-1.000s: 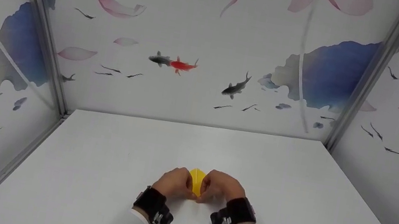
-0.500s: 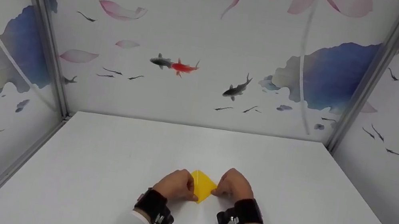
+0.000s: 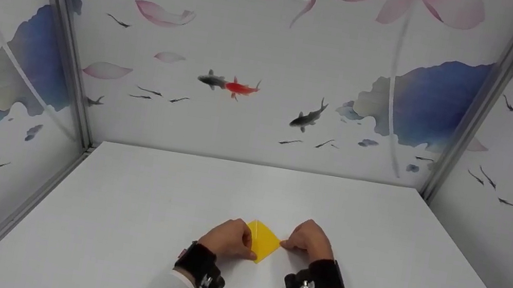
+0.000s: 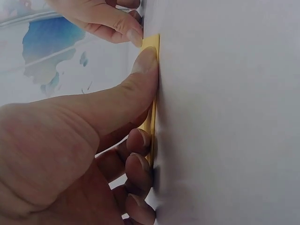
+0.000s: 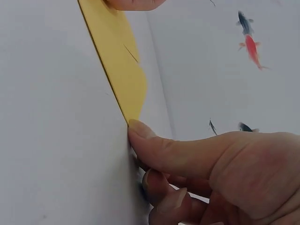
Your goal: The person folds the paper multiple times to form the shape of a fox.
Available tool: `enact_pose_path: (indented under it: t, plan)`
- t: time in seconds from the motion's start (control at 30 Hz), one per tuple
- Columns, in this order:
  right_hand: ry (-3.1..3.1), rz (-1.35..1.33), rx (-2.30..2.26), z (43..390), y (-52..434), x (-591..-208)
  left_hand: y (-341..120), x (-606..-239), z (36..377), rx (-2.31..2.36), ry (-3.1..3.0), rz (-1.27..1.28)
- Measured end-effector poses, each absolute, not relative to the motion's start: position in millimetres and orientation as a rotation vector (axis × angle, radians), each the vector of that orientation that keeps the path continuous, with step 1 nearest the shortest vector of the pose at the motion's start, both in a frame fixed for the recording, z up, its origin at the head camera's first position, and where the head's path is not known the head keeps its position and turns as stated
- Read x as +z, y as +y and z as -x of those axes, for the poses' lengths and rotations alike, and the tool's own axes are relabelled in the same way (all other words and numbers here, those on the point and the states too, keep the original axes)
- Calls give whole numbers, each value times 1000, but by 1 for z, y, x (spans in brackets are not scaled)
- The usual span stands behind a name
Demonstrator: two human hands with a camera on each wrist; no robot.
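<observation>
A folded sheet of yellow paper (image 3: 265,243) lies near the table's front, its visible part pointed toward the right with a crease near the left. My left hand (image 3: 229,238) grips its left side, thumb on top, as the left wrist view shows with the paper's yellow edge (image 4: 151,42) under the thumb. At the right corner, my right hand (image 3: 310,240) pinches the tip between thumb and fingers. From the right wrist, the paper (image 5: 117,61) runs from that thumb up toward the left hand, with a short slit-like line in it. The left part is hidden under the left hand.
The white table (image 3: 150,189) is bounded by a printed back wall (image 3: 257,139) and side walls with fish and petal pictures. Metal posts (image 3: 73,56) stand in the corners. Each wrist wears a black strap with a small camera (image 3: 212,282).
My right hand has moved right, away from the left hand, drawing out the paper's right corner so more yellow shows. The left hand has stayed nearly in place. The head view has shifted slightly.
</observation>
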State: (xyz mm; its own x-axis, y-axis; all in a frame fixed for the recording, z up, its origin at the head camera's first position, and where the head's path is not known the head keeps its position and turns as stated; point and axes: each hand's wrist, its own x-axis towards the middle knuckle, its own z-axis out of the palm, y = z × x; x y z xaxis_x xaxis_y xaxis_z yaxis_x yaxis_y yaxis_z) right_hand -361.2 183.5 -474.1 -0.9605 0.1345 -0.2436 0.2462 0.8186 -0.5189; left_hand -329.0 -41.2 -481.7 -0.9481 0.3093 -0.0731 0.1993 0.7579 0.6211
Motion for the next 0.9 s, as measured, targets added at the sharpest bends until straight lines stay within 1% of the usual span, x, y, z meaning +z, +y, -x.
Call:
enact_pose_path:
  t: [0.23,0.7,0.9]
  plan:
    - [2823,-268,-956,358,190,-477,-43,-481,329,953,2780,-406]
    - [2708,-229,-1100,364,215,-489,-41,-481,332,960,2749,-366]
    - [2677,-212,-1147,368,217,-490,-45,-479,339,957,2740,-377]
